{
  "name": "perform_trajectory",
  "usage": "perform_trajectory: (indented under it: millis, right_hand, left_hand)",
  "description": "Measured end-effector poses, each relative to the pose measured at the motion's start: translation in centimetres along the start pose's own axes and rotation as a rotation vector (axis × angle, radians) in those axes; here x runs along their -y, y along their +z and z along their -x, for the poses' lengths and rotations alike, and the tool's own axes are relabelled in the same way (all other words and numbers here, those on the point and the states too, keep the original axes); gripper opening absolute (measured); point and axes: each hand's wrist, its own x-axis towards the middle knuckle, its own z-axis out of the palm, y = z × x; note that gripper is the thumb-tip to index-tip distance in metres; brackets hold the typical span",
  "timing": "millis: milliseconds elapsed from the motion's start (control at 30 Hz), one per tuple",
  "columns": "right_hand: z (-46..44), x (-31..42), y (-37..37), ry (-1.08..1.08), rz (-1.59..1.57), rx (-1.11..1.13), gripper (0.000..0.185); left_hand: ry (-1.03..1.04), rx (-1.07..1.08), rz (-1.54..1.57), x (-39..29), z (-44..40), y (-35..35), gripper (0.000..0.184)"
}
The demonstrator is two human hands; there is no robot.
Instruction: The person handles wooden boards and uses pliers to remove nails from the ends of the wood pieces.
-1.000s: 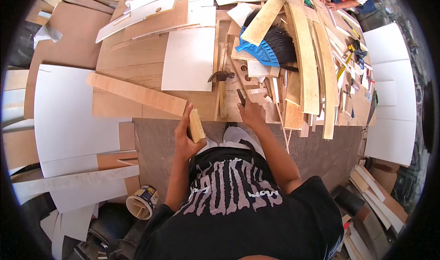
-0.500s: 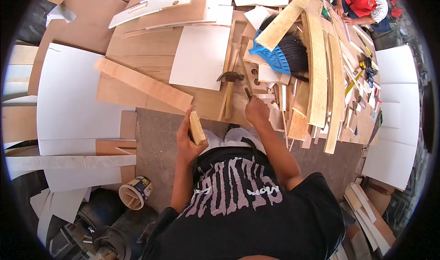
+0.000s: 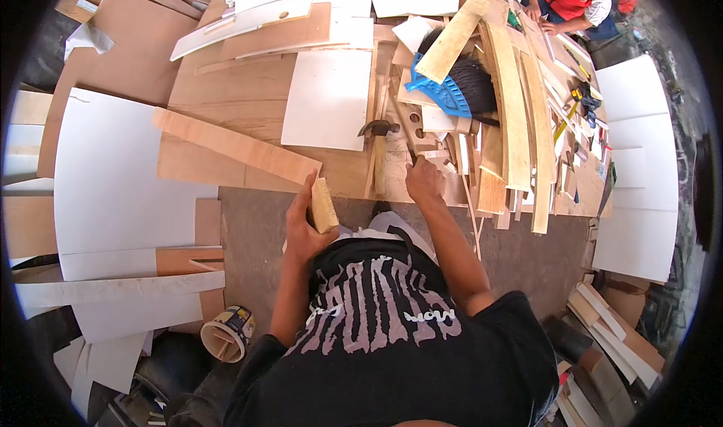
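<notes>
My left hand [image 3: 303, 220] is closed round a short wooden block [image 3: 324, 207] with a rough pale face, held upright before my waist. Just beyond those fingertips is the near end of a long plywood strip [image 3: 237, 147], which reaches to the upper left over the bench. My right hand [image 3: 426, 181] is a fist on a slim dark tool [image 3: 413, 156] at the bench's near edge; its kind is not clear. Left of that fist lies a claw hammer [image 3: 379, 129], handle toward me.
Long rough planks [image 3: 506, 111], a blue-headed broom [image 3: 444, 92] and offcuts crowd the bench's right side. White panels [image 3: 327, 99] lie on the bench and at the left. A bucket [image 3: 228, 334] stands on the floor. Another person [image 3: 568, 1] works at the far right.
The view has shifted slightly. My right hand has turned a little, and the dark tool points farther up and left. My left hand keeps its hold on the block.
</notes>
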Motion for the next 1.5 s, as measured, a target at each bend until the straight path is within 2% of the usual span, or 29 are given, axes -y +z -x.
perform_trajectory:
  millis: [67,167,400,467,500,533,600,667,833,900,967,1067,1367,1500]
  right_hand:
    - [0.3,0.0,0.4,0.02,-0.041,-0.061,0.042]
    - [1.3,1.1,-1.3,0.083,-0.04,-0.025,0.043]
    - [3.2,2.1,-2.8,0.162,-0.105,-0.059,0.044]
    - [4.4,1.7,-3.1,-0.026,-0.412,-0.014,0.037]
    - [5.2,1.9,-3.3,-0.035,-0.41,-0.01,0.037]
    - [6.2,2.1,-3.5,-0.15,-0.581,0.027,0.035]
    - [7.8,3.0,-3.9,-0.308,-0.876,0.116,0.039]
    - [10.7,5.6,-6.4,-0.339,-0.86,0.14,0.038]
    - [16.1,11.1,-9.9,-0.482,-0.733,0.111,0.036]
    - [17.2,12.7,-10.3,-0.636,-0.551,0.016,0.035]
    - [18.2,14.1,-10.4,-0.626,-0.545,0.051,0.035]
    - [19.0,15.8,-9.6,-0.665,-0.473,-0.021,0.033]
    - [21.6,19.4,-7.8,-0.643,-0.354,-0.132,0.026]
    - [21.5,20.0,-7.3,-0.761,-0.255,-0.278,0.023]
  left_hand:
    - [0.067,0.024,0.006,0.3,0.0,-0.5,0.097]
    - [0.017,0.063,0.009,-0.1,-0.2,-0.9,0.097]
    - [0.076,0.074,0.034,0.3,-0.3,-1.7,0.095]
    - [0.043,0.049,0.06,-0.4,-0.5,-2.0,0.097]
    - [0.041,0.04,0.057,-0.6,-0.5,-2.3,0.097]
    - [0.029,0.066,0.052,-0.7,-0.6,-2.6,0.098]
    - [0.021,0.08,0.044,-1.0,-0.7,-3.2,0.099]
    - [0.153,0.047,-0.007,-1.3,-0.7,-3.7,0.099]
    - [0.127,0.021,-0.067,-2.8,-0.1,-6.0,0.101]
    - [0.137,-0.005,-0.125,-3.0,0.2,-6.9,0.102]
    - [0.11,-0.016,-0.186,-3.0,0.7,-7.8,0.102]
    - [0.169,-0.059,-0.228,-1.9,1.3,-8.9,0.107]
    - [0.163,-0.122,-0.27,-1.1,3.0,-11.6,0.107]
    - [0.147,-0.151,-0.316,-0.7,3.7,-12.2,0.106]
